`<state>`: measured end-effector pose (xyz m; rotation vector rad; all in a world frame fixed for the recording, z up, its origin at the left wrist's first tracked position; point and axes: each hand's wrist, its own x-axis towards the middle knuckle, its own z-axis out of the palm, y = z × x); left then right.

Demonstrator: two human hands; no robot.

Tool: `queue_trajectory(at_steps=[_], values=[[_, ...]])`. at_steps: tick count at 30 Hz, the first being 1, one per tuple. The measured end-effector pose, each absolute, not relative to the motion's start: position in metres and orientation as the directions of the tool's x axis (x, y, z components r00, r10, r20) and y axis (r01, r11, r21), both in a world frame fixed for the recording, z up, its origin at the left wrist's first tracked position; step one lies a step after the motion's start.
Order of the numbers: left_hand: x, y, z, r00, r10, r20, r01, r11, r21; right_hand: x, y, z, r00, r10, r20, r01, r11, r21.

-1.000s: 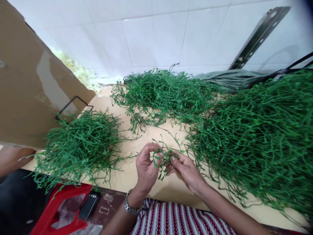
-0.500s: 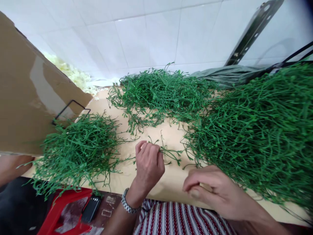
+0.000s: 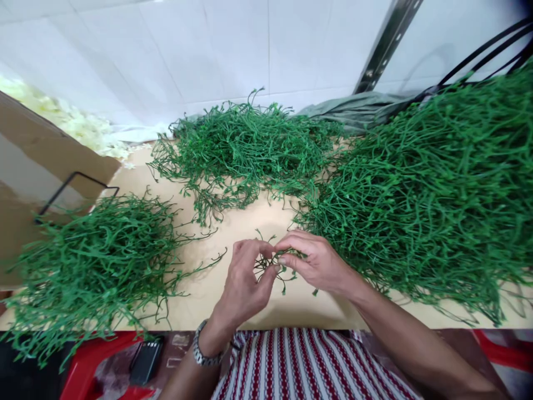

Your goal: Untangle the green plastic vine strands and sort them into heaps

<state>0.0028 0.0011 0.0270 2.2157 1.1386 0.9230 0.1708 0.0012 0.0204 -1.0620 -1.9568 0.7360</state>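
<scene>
left hand [image 3: 245, 283] + right hand [image 3: 316, 264] | pinching, apparently, green sprig [image 3: 270, 262] | table [image 3: 233, 233]

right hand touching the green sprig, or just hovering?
Touching. Head view: the right hand pinches the small green sprig between thumb and fingertips, with the left hand gripping it too.

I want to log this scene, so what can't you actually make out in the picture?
Head view only:
- Sprig: how it is gripped is hidden by the left hand and right hand.
- Right pile: cut off by the right edge.
- Dark object below the table: too blurred to identify.
</scene>
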Motion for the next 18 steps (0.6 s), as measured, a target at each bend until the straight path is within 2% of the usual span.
queue_trajectory(at_steps=[5,8,12,15,18], values=[[0.0,0.002,0.024,0.405,0.882,0.241,0.511,-0.437,0.74,0.169,-0.003,0.014,-0.319,0.859,0.399,0.365,0.501,-0.785],[0.001,0.004,0.023,0.438,0.872,0.221,0.528,-0.448,0.721,0.167,-0.005,0.01,-0.317,0.846,0.428,0.357,0.525,-0.773],[0.002,0.006,0.025,0.544,0.808,0.227,0.59,-0.561,0.58,0.169,-0.008,0.005,-0.378,0.794,0.476,0.502,0.608,-0.615],[0.0,0.008,0.027,0.629,0.744,0.227,0.621,-0.656,0.429,0.172,-0.011,0.005,-0.455,0.773,0.443,0.617,0.632,-0.469],[-0.002,0.009,0.03,0.757,0.624,0.194,0.554,-0.77,0.316,0.176,-0.01,0.01,-0.563,0.743,0.361,0.578,0.667,-0.47]])
